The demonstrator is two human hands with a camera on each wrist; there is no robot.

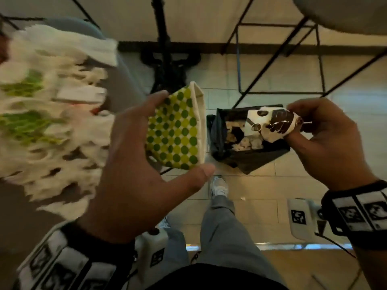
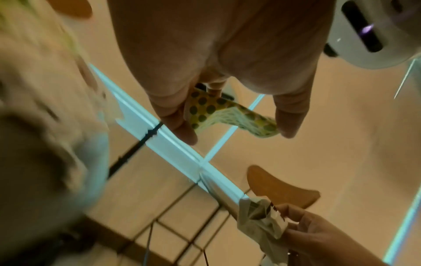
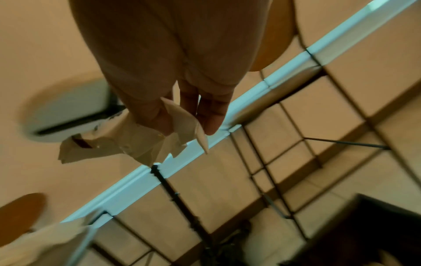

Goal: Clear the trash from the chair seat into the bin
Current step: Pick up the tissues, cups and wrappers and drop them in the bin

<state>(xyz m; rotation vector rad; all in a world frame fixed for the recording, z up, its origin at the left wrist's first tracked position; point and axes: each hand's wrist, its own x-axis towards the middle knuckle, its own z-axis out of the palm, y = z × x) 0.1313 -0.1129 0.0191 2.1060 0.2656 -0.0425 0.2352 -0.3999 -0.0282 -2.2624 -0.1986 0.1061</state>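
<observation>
The left hand grips a green-dotted carton; the right hand pinches a crumpled wrapper above the bin. More blurred trash lies far left, so clearing seems unfinished.

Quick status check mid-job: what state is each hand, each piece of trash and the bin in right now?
Left hand: holds the green-dotted carton between fingers and thumb.
Green-dotted carton: flattened, held in the air beside the bin.
Right hand: pinches the crumpled wrapper.
Crumpled wrapper: crushed, held above the bin, not yet dropped.
Bin: open, black liner in, crumpled paper already inside.
</observation>
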